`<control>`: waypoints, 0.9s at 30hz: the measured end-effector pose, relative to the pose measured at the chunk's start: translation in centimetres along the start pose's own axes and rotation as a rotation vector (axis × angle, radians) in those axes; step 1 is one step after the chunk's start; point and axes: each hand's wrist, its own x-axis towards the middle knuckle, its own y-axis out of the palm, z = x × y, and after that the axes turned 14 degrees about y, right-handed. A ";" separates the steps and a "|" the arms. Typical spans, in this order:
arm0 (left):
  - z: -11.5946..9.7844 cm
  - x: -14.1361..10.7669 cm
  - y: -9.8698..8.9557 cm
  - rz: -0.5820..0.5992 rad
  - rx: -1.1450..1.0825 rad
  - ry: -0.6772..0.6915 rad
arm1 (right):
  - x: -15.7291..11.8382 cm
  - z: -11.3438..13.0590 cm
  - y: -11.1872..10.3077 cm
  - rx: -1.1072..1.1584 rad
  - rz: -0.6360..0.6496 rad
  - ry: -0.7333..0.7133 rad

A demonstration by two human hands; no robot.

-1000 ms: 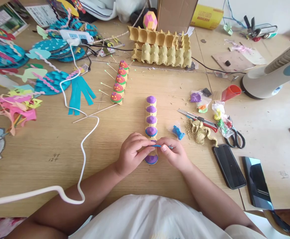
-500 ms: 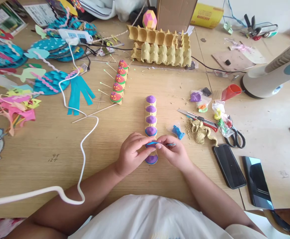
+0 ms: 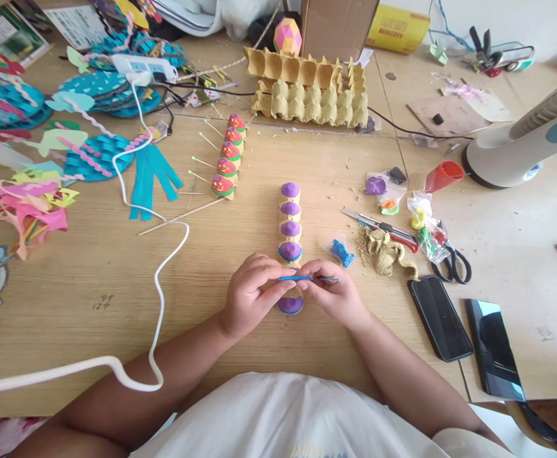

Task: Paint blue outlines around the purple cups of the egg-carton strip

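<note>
A strip of egg-carton cups [image 3: 290, 229] lies lengthwise before me, each bump capped in purple clay; the cup nearest me and one farther up carry a blue rim. Over the near part of the strip, my left hand [image 3: 254, 289] and my right hand [image 3: 333, 292] pinch the two ends of a thin blue clay strand [image 3: 295, 278]. Both hands are closed on it with thumb and fingertips. A slim bluish stick also shows at my right fingers; its kind is unclear. My fingers partly hide the cup beneath.
To the right lie blue clay [image 3: 342, 253], a utility knife [image 3: 378, 229], scissors [image 3: 454, 264] and two phones [image 3: 440, 318]. A red-and-green egg-carton caterpillar [image 3: 228, 159] stands farther left. A white cable [image 3: 158, 286] winds along the left; egg cartons [image 3: 314, 102] sit at the back.
The blue strand is now held straighter and more level between my fingertips. Both hands have shifted only slightly; the other things stay put.
</note>
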 end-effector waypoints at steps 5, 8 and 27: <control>0.1 -0.1 0.0 0.019 -0.019 -0.002 | 0.0 0.2 -0.1 0.000 -0.006 0.000; 0.2 -0.2 0.0 0.020 -0.010 -0.003 | -0.1 0.2 -0.1 -0.019 0.006 -0.012; -0.1 0.2 -0.1 0.046 0.020 0.010 | -0.2 0.6 -0.2 -0.179 -0.035 -0.060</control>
